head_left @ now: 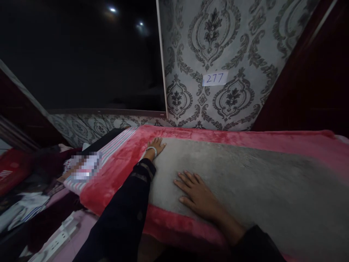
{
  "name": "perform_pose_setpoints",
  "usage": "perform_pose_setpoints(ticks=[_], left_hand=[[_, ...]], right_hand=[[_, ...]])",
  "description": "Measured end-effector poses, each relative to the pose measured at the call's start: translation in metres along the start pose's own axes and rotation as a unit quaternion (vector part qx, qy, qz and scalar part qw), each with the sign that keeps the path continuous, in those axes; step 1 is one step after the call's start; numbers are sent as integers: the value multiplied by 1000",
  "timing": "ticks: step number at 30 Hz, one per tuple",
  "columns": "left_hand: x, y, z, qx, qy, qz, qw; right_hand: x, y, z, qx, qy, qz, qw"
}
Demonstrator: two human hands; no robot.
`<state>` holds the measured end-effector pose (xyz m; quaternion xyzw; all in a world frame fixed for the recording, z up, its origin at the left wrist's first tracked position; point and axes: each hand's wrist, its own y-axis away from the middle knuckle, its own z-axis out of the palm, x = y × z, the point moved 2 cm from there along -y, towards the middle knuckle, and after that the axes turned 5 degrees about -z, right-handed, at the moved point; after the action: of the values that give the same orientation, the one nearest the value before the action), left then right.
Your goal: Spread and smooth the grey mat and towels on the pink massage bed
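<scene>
A long grey piece of plush fabric (245, 178) lies spread over a red fleecy blanket (106, 171), whose red border shows around it. My left hand (156, 147), with a silver bangle at the wrist, rests open on the far left corner of the grey fabric, partly over its edge. Nearer to me, my right hand (200, 196) lies flat on the grey fabric with its fingers spread. Neither hand grips anything. Dark sleeves cover both forearms. The right end of the grey fabric is blurred.
Under the red blanket a striped cloth (120, 140) shows at the left. A white power strip (58, 238) and piled clothes (29, 203) lie at the lower left. Behind, a large dark television screen (81, 58) and a paper label reading 277 (215, 78) are on the patterned wall.
</scene>
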<state>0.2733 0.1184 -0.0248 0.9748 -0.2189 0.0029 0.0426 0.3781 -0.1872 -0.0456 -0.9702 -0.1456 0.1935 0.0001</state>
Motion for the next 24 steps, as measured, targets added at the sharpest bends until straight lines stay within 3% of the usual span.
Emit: perform_pose_setpoints(ticks=[4,8,14,19,22,24], left_hand=[[1,3,-2,2,-11,-34,999],[-3,18,-6,-14,-32,-13,999],[-34,76,1,-16,-53,22,998],[-59,123,7,-22,-77,11,997],[-50,150,6,-8,-90,-18,996],[-31,170,8,24,-87,2,996]], right_hand=[[1,0,1,4,2,-5,1000],[1,0,1,19,13,-15,1000],[3,-1,4,32,34,-20,999],[5,-2,5,44,57,-25,997],[7,-3,6,38,71,-19,997],[8,-3,7,37,78,-15,996]])
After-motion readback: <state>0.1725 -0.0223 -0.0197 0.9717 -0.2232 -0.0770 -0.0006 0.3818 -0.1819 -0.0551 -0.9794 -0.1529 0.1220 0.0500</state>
